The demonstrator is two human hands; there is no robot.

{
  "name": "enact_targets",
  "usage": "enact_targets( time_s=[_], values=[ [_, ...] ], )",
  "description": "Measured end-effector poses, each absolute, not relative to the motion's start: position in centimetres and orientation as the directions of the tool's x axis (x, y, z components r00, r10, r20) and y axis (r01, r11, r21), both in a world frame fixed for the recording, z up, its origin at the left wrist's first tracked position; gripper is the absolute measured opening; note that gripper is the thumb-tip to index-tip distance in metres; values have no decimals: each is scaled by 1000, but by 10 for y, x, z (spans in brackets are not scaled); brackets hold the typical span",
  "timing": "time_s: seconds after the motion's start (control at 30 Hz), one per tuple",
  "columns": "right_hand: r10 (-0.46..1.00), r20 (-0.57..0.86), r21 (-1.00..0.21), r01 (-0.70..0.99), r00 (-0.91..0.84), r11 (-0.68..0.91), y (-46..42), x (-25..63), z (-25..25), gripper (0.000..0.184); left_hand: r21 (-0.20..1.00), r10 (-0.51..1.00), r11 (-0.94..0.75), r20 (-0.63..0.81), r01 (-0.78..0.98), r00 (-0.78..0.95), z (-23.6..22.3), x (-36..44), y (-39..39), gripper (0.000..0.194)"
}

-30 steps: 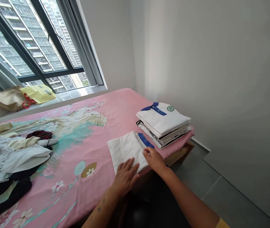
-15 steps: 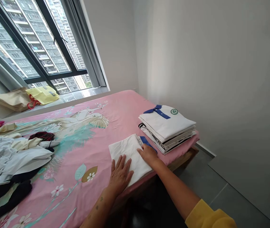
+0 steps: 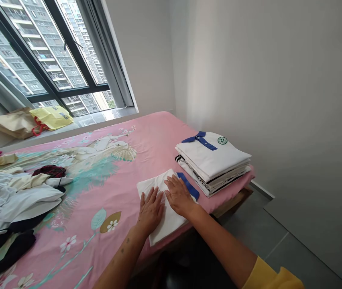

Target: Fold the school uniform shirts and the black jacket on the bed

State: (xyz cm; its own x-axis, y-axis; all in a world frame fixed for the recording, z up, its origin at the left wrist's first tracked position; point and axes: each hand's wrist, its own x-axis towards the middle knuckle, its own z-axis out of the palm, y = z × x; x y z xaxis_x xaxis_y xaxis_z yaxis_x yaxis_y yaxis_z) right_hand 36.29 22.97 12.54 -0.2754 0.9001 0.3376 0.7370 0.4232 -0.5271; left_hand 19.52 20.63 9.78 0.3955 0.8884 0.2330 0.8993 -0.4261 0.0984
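A folded white shirt with a blue collar (image 3: 167, 216) lies at the near corner of the pink bed (image 3: 147, 148). My left hand (image 3: 151, 209) lies flat on its left half, fingers spread and pointing away from me. My right hand (image 3: 178, 195) rests flat on the shirt beside it, fingers stretched out towards the far left, just short of the blue collar (image 3: 188, 185). Neither hand holds anything. To the right, at the bed's corner, stands a stack of folded white shirts (image 3: 214, 162), its top one showing a blue collar and a green round badge.
A heap of unfolded clothes (image 3: 14, 200), white, cream, black and dark red, covers the bed's left side. A beige bag (image 3: 11, 122) and a yellow bag (image 3: 52, 117) lie on the window sill. A white wall runs along the right, with grey floor below.
Both hands have slid further up the folded shirt, away from me and to the left, and now lie side by side on it. The right hand has left the shirt's near right edge.
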Motion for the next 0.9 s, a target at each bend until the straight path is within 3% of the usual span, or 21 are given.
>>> enact_targets(
  time_s=[0.1, 0.2, 0.33, 0.47, 0.63, 0.8, 0.9],
  values=[
    [931, 194, -504, 783, -309, 365, 246, 357, 112, 48, 65, 925, -332, 220, 941, 311, 97, 193, 228, 47],
    [966, 7, -482, 845, -258, 230, 261, 364, 87, 60, 85, 985, -161, 77, 983, 155, 90, 192, 243, 61],
    [973, -20, -429, 881, -229, 199, 268, 373, 61, 66, 108, 997, -42, -66, 993, 49, 86, 192, 250, 77],
    [972, -49, -397, 897, -229, 191, 267, 373, 61, 66, 89, 996, -80, -23, 993, 82, 89, 198, 232, 74],
    [971, -92, -315, 932, -219, 180, 262, 366, 76, 71, 112, 940, -334, 116, 936, 321, 75, 204, 169, 66],
    [947, -72, -305, 911, -314, 279, 254, 359, 69, 71, 326, 949, -308, 166, 894, 267, 60, 197, 136, 69],
    [946, -74, -325, 905, -315, 276, 253, 360, 63, 70, 642, 982, -79, 183, 763, -52, 64, 188, 147, 69]
  ],
)
